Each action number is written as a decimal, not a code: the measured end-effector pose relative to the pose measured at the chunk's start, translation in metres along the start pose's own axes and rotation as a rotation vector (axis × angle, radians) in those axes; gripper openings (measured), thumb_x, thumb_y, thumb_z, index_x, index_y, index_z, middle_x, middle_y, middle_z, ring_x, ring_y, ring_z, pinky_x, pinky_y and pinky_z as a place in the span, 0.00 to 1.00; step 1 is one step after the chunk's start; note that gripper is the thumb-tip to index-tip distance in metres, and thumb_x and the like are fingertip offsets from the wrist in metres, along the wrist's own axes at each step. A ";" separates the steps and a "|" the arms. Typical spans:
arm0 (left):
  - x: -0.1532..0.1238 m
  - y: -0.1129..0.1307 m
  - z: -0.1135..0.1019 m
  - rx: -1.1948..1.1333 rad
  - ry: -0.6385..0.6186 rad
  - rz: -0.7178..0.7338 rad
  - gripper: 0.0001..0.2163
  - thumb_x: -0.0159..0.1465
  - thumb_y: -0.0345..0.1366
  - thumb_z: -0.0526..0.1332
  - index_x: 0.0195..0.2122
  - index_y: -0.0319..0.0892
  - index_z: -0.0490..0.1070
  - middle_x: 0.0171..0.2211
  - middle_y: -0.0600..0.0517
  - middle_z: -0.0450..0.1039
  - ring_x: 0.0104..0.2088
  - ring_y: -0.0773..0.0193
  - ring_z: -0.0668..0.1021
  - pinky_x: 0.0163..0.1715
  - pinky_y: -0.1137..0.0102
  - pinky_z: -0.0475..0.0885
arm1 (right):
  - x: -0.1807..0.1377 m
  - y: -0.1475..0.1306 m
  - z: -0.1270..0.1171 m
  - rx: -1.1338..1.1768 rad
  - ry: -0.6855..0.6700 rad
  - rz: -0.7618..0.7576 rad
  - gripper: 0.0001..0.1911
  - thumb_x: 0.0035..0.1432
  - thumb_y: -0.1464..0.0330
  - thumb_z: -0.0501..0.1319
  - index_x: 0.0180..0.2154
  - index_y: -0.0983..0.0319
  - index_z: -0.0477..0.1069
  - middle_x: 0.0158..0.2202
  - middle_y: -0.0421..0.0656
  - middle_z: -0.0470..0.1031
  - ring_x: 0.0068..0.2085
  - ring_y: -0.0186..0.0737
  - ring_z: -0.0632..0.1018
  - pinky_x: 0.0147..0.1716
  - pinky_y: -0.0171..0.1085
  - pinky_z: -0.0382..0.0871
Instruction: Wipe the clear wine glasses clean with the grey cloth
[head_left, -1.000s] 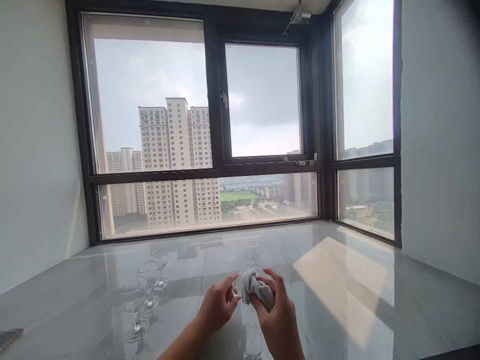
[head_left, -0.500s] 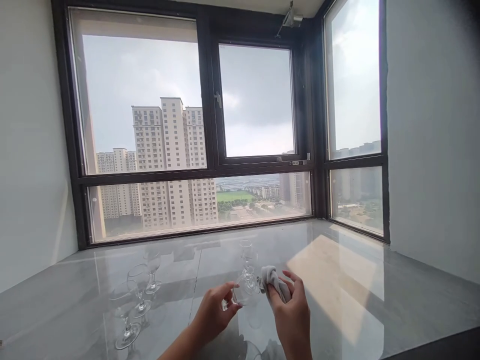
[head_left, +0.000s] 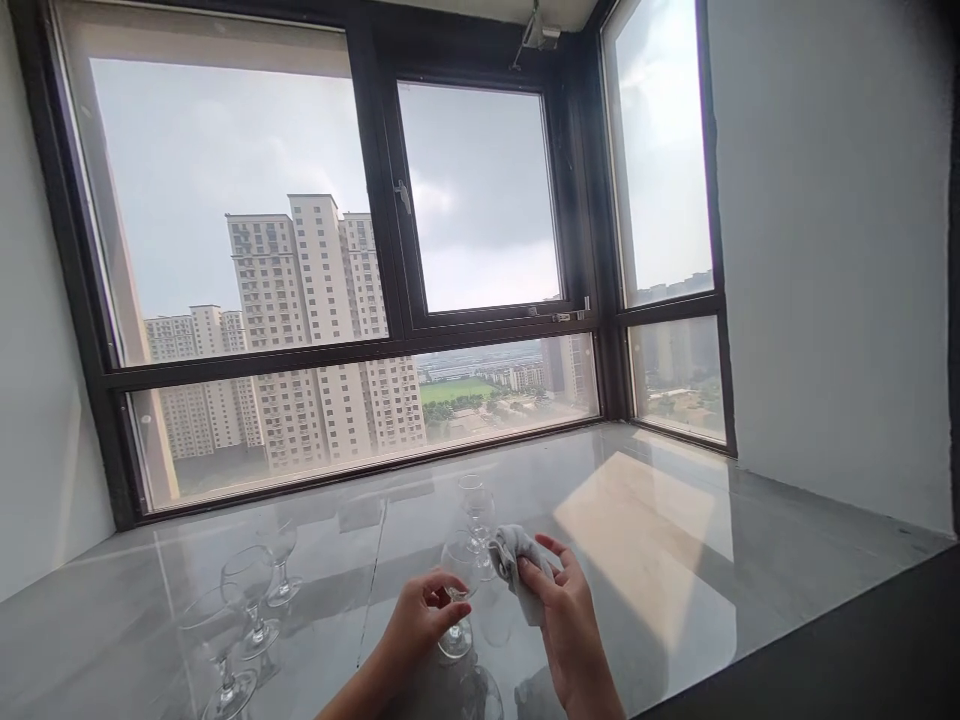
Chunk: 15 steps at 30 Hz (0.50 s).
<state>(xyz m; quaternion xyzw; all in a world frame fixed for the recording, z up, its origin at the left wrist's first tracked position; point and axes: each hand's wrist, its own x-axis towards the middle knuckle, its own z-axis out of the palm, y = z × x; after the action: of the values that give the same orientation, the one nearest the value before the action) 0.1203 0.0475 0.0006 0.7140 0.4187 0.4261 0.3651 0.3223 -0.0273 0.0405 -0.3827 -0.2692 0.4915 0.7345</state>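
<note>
A small stemmed glass (head_left: 458,562) stands upright just over the glossy grey counter (head_left: 675,560), in front of the person. Whether its foot rests on the stone I cannot tell. The left hand (head_left: 415,628) comes in from below, its fingers (head_left: 442,592) pinched around the stem, which seems to leave the bowl free. The right hand (head_left: 568,625) is raised just beside the bowl with the wrist bent and the fingers closed on a bunched grey cloth (head_left: 513,553), whose end nearly touches the rim. Another glass (head_left: 477,505) stands close behind. Three more glasses (head_left: 251,590) stand in a row well to the left, below the window (head_left: 480,200).
</note>
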 end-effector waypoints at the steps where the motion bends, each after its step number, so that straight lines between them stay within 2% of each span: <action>1: 0.000 -0.001 0.000 -0.007 -0.001 -0.012 0.16 0.53 0.46 0.73 0.35 0.39 0.81 0.25 0.53 0.76 0.27 0.65 0.74 0.31 0.71 0.68 | 0.002 -0.001 -0.002 -0.004 0.034 -0.013 0.44 0.41 0.52 0.77 0.55 0.63 0.65 0.34 0.45 0.82 0.37 0.51 0.83 0.35 0.42 0.75; 4: 0.000 -0.004 0.003 -0.048 -0.004 -0.063 0.18 0.52 0.48 0.73 0.36 0.38 0.79 0.19 0.58 0.69 0.23 0.68 0.70 0.27 0.73 0.63 | 0.006 -0.004 -0.005 -0.024 0.139 -0.078 0.42 0.40 0.53 0.77 0.53 0.63 0.67 0.33 0.44 0.81 0.36 0.51 0.83 0.33 0.41 0.74; 10: 0.001 -0.005 0.010 -0.155 -0.051 -0.101 0.22 0.49 0.50 0.74 0.36 0.39 0.78 0.27 0.52 0.77 0.27 0.63 0.77 0.31 0.69 0.70 | 0.008 -0.016 -0.009 -0.030 0.229 -0.154 0.40 0.40 0.53 0.76 0.52 0.62 0.68 0.33 0.43 0.81 0.36 0.49 0.82 0.32 0.38 0.72; 15: 0.001 -0.003 0.010 -0.127 -0.096 -0.092 0.25 0.50 0.48 0.75 0.44 0.39 0.79 0.29 0.51 0.80 0.32 0.60 0.80 0.37 0.67 0.72 | 0.001 -0.022 -0.006 0.009 0.251 -0.158 0.39 0.40 0.53 0.75 0.52 0.61 0.68 0.33 0.43 0.81 0.36 0.48 0.81 0.32 0.37 0.71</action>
<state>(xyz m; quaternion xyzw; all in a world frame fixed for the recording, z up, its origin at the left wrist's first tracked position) 0.1287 0.0476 -0.0059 0.6889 0.4052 0.3998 0.4488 0.3384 -0.0331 0.0558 -0.4154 -0.2022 0.3816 0.8006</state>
